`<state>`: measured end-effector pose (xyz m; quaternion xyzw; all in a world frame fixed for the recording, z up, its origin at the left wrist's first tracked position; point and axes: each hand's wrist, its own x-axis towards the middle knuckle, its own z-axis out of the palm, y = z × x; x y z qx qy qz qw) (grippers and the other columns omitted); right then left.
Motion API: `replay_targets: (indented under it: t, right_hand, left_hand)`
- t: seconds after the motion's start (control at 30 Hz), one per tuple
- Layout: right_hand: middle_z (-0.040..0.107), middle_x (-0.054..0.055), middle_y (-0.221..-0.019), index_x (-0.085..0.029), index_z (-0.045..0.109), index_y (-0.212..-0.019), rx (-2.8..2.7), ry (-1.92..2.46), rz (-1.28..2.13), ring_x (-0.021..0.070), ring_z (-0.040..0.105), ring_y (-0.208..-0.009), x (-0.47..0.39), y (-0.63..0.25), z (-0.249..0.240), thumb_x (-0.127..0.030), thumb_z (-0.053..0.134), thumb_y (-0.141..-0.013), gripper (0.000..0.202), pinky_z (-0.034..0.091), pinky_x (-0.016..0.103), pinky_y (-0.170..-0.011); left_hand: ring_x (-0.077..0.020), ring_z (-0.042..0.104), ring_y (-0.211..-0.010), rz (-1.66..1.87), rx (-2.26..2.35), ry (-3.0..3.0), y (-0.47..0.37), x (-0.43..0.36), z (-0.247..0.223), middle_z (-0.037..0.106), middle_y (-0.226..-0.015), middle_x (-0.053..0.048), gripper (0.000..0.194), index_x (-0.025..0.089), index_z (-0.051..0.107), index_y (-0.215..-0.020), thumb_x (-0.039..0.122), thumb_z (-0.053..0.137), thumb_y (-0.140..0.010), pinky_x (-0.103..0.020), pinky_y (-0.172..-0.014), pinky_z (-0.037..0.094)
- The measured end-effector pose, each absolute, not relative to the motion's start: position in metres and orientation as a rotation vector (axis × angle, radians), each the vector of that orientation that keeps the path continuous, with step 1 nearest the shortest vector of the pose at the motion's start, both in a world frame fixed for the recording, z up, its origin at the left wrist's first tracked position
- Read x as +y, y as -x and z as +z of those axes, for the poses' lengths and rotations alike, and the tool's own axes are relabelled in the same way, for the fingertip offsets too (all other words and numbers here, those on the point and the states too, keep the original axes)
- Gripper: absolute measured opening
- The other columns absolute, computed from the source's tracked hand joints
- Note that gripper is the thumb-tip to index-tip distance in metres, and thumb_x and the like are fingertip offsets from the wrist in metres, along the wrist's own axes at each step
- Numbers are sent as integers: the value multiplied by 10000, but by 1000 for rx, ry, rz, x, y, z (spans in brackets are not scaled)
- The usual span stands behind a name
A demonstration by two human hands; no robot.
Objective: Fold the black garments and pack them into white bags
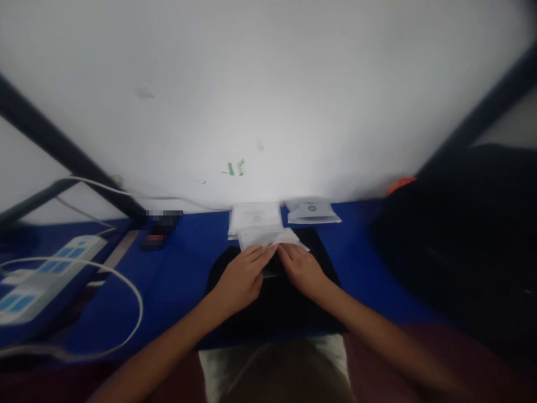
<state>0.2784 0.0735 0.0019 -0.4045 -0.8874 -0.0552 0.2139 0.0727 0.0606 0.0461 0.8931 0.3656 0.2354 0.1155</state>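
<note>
both forearms bare, reaching forward and converging toward the middle. left hand [242,277] palm down, fingers extended and angled inward – tips close to the other hand's. right hand [302,270] palm down, fingers curled slightly, pointing inward. hands nearly touching at the fingertips; grip unclear through blur.

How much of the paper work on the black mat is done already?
Looks done: a stack of white paper packets lies behind the flat black mat, with another white packet beside it. In hand: the left hand and right hand both press on one white sheet at the mat's far edge. What remains cannot be told; no unworked pile shows.
</note>
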Motion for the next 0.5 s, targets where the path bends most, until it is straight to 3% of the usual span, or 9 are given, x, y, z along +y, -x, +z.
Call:
replay_targets:
  t: [0.1,0.23,0.4,0.5]
  right_hand:
    - [687,180,-1016,-75,614,-1190,-2575,1091,-154,279,650,-950,83,-269,-2,-77,484,-935,286,555,427,-883]
    - [685,153,-1135,-118,624,-1202,-2693,941,-177,261,615,-1071,93,-263,-11,-154,526,-955,268,507,408,-968]
    - [717,152,-1068,-120,641,-1190,-2772,955,-225,245,662,-965,92,-253,-22,-183,528,-955,269,545,366,-818]
    - [732,158,-975,-92,666,-1135,-2753,1027,-256,239,681,-884,92,-241,-29,-139,544,-925,248,543,360,-807]
  left_hand:
    - [-243,464,-1345,685,1021,-2631,-81,58,43,532,-1441,-104,851,199,319,-1528,-32,421,-716,-473,-1131,430]
    - [-231,400,-1411,679,1017,-2641,-82,57,39,475,-1495,-105,852,201,288,-1541,-35,399,-730,-481,-1156,400]
    - [-228,404,-1412,733,1003,-2662,-75,53,30,470,-1506,-74,803,227,303,-1538,-27,394,-782,-482,-1151,407]
    - [-229,429,-1398,773,990,-2701,-72,51,24,478,-1501,-78,738,224,293,-1542,2,405,-847,-473,-1132,433]
